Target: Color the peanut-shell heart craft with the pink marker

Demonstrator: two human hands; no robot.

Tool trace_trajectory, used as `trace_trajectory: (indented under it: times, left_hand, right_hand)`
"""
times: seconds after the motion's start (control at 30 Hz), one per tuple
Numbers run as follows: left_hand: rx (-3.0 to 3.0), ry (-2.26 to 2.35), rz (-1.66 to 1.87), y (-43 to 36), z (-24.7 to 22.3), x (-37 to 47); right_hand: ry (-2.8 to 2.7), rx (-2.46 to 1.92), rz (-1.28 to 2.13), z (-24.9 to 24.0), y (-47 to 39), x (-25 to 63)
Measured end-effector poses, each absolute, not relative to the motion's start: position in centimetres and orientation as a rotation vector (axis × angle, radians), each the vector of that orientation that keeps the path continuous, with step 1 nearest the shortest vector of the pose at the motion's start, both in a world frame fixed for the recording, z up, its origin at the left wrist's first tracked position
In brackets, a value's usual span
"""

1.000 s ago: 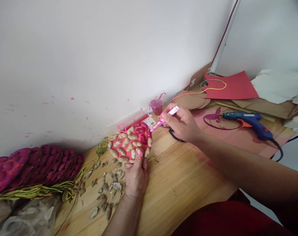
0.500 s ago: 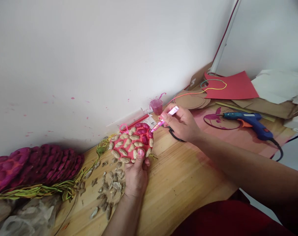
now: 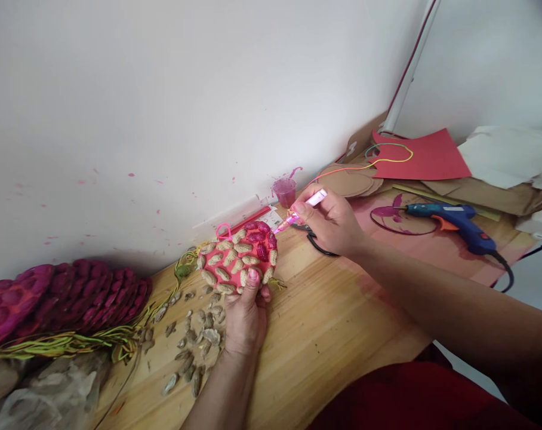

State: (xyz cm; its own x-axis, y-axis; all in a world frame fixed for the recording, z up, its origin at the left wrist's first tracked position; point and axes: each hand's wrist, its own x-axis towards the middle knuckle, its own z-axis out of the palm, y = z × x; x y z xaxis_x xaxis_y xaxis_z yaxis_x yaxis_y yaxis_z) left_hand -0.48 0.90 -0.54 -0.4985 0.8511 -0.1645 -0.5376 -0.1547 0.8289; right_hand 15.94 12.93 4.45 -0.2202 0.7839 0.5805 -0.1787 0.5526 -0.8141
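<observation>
A round red disc (image 3: 237, 258) covered with peanuts is held up by my left hand (image 3: 248, 313), its thumb on the lower front edge. Several peanuts at the disc's upper right are painted magenta; the others are bare. A pink loop stands at its top. My right hand (image 3: 331, 220) pinches a paint-stained brush (image 3: 316, 198) with a pale handle. The brush's tip is at the disc's upper right edge. Behind the hands, against the wall, stands a clear cup (image 3: 284, 191) of magenta paint.
Stacked magenta discs (image 3: 74, 298) with yellow-green cords lie at the left, near a plastic bag (image 3: 51, 391). Peanut shells (image 3: 197, 340) lie below the disc. At the right are a blue glue gun (image 3: 459, 224), red paper (image 3: 425, 156) and cardboard pieces (image 3: 347, 179). Black-handled scissors (image 3: 320, 246) lie beside my right hand.
The brush tip has moved slightly up and outward to the disc's right edge. My left hand and the disc have shifted slightly left and up.
</observation>
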Motion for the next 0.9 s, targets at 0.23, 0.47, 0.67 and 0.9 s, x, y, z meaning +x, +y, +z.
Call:
trace_trajectory:
  times: [0.23, 0.47, 0.67, 0.9]
  left_hand:
    - [0.416, 1.163, 1.765, 0.86, -0.22, -0.41]
    - [0.427, 1.17, 1.759, 0.89, -0.42, -0.44]
    - [0.424, 1.199, 1.74, 0.83, -0.3, -0.32]
    - [0.418, 1.2, 1.77, 0.98, -0.26, -0.28]
  right_hand:
    - [-1.617, -0.537, 0.939, 4.55, 12.69, 16.0]
    - [-1.569, -0.549, 0.925, 4.41, 12.71, 16.05]
    - [-1.627, -0.554, 0.857, 4.26, 12.59, 16.0]
    - [-1.636, -0.536, 0.873, 4.34, 12.61, 16.16]
